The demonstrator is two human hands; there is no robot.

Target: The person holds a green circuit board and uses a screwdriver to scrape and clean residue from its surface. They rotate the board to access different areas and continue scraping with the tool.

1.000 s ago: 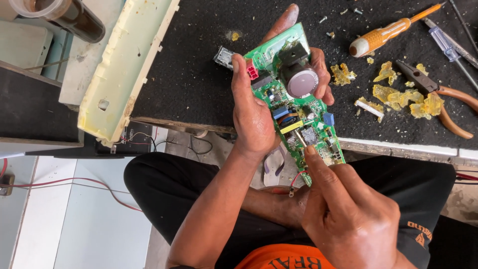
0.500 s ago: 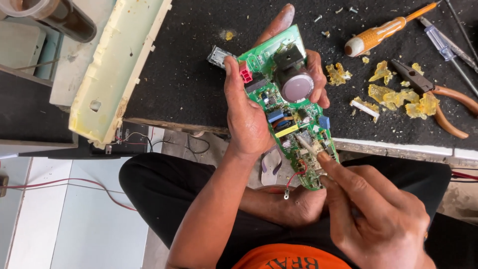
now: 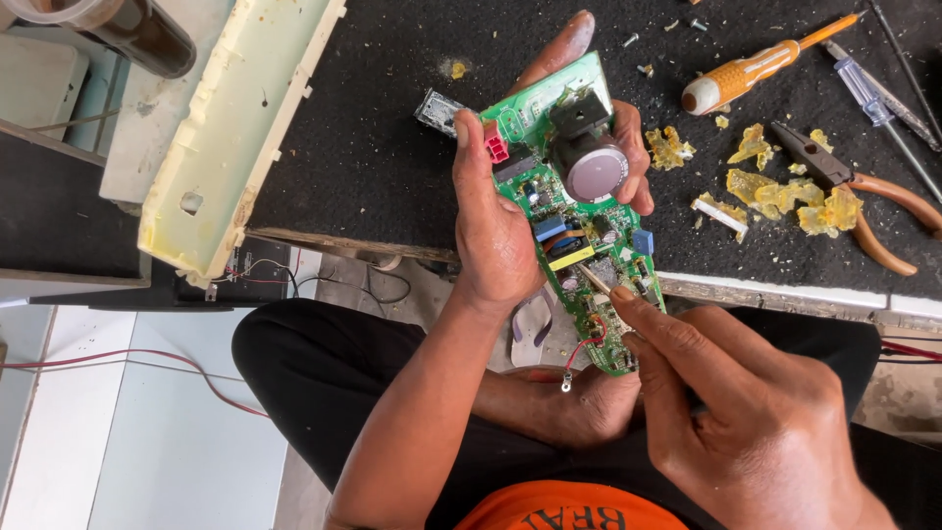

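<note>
In the head view, the left hand [image 3: 500, 236] grips a long green circuit board [image 3: 574, 211] in the middle of the frame, thumb pressed along the board's left edge and fingers wrapped behind it, their tips showing past the right edge. The board runs from upper centre down toward the lower right, its parts facing the camera — a large round capacitor [image 3: 594, 172] with a pale purple top, a black block above it, a red connector [image 3: 497, 147] by the thumb, a small blue part near the right edge. A thin red wire [image 3: 581, 353] hangs from the board's lower end.

The right hand [image 3: 756, 422], at the lower right of the frame, is closed around a thin metal probe [image 3: 595, 280], pinched between thumb and forefinger; its tip touches the board's middle, just below a yellow part.

Behind the board lies a black mat [image 3: 373, 128]. On it, at the upper right, rest an orange-handled screwdriver [image 3: 756, 71], a clear-handled screwdriver [image 3: 873, 93] and pliers [image 3: 863, 196] with orange-brown grips — yellow crumbs of glue [image 3: 775, 191] are scattered among them. A cream plastic casing [image 3: 235, 128] lies slanted at the upper left. Below, the person's dark trousers and an orange shirt fill the bottom of the frame.
</note>
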